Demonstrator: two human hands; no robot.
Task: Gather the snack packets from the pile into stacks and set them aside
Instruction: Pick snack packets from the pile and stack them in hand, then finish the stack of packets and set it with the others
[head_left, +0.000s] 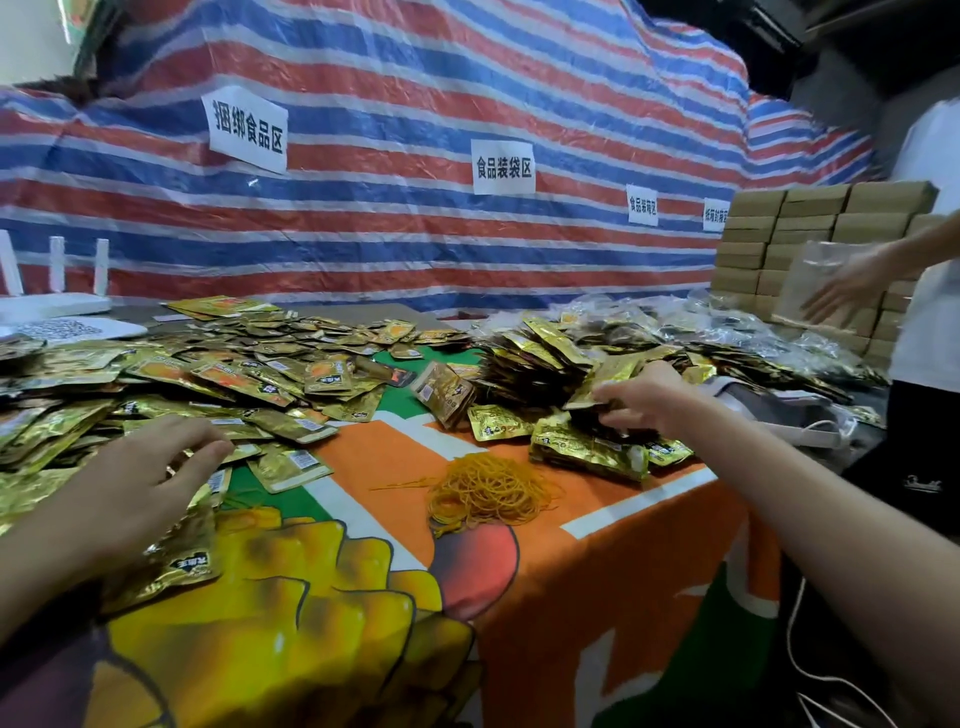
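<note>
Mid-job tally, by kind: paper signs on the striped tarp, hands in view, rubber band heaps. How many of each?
Paper signs: 4
Hands: 3 (left hand, right hand gripping snack packets, another person's hand)
Rubber band heaps: 1
Total: 8

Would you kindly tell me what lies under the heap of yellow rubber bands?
The rubber bands rest directly on the orange part of the printed tablecloth; nothing else shows beneath them. The cloth's print right under the heap is covered.
</note>
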